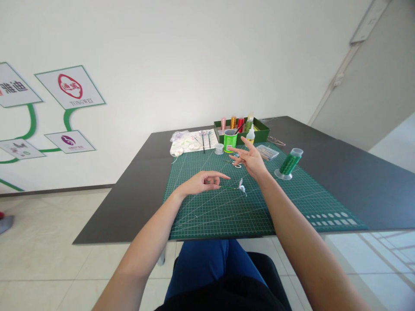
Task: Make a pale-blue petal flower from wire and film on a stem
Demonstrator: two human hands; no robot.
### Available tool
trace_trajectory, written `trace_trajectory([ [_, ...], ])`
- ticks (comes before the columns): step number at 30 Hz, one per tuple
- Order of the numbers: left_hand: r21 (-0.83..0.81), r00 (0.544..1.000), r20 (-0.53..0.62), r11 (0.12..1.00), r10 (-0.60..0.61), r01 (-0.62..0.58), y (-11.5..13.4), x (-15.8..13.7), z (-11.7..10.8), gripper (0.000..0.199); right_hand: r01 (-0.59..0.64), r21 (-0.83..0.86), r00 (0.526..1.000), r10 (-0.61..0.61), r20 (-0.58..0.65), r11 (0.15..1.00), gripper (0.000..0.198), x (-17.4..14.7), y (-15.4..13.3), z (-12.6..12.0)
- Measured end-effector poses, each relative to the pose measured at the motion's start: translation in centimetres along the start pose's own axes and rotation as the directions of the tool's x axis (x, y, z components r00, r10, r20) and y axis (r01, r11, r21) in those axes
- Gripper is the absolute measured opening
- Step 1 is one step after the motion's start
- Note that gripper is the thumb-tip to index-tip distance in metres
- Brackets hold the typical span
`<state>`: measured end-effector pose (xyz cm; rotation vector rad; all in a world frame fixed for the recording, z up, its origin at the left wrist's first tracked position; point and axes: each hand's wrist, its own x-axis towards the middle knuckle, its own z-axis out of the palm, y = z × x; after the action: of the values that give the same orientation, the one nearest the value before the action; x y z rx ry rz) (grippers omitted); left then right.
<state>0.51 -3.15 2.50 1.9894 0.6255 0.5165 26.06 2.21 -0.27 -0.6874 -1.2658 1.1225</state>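
Observation:
My left hand [205, 182] pinches the thin green stem of a small artificial flower [241, 187], index finger stretched out above it. The flower's pale bluish-white petals point right, over the green cutting mat [220, 216]. Raised to the right, my right hand [249, 159] has its fingers spread and holds nothing visible. Behind its fingers lie scissors [237, 165], partly hidden. Just beyond that hand stand a white glue bottle [250, 134] and a bright green tub [230, 141] with a dark-handled tool in it.
A green spool of thread [289, 164] stands at the mat's right. Farther back are a green box [262, 133] with several coloured spools, a clear case [267, 152], tweezers [276, 141], a small round container [219, 149] and a white sheet [188, 142] bearing flower pieces. A wall rises behind.

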Motion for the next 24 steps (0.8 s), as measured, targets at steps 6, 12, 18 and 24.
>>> trace_trajectory([
  [6, 0.16, 0.997, 0.007, 0.984, 0.082, -0.082, 0.1, 0.2, 0.0, 0.024, -0.015, -0.007, 1.0, 0.016, 0.008, 1.0, 0.086, -0.1, -0.1, 0.2],
  [12, 0.351, 0.993, -0.098, 0.936, 0.071, -0.032, -0.6, 0.5, 0.1, 0.025, 0.012, 0.035, 0.996, -0.015, 0.092, 0.999, 0.088, -0.3, -0.6, 0.9],
  [18, 0.557, 0.978, -0.205, 0.827, 0.049, 0.075, -1.8, 0.5, 0.0, 0.03, 0.0, 0.062, 0.978, -0.013, 0.207, 0.998, 0.088, -1.0, -1.7, 2.2],
  [24, 0.659, 0.926, -0.378, 0.703, 0.004, 0.267, -2.3, 0.4, -0.2, 0.035, -0.031, 0.066, 0.964, 0.012, 0.265, 0.997, 0.082, -1.4, -2.1, 2.5],
])
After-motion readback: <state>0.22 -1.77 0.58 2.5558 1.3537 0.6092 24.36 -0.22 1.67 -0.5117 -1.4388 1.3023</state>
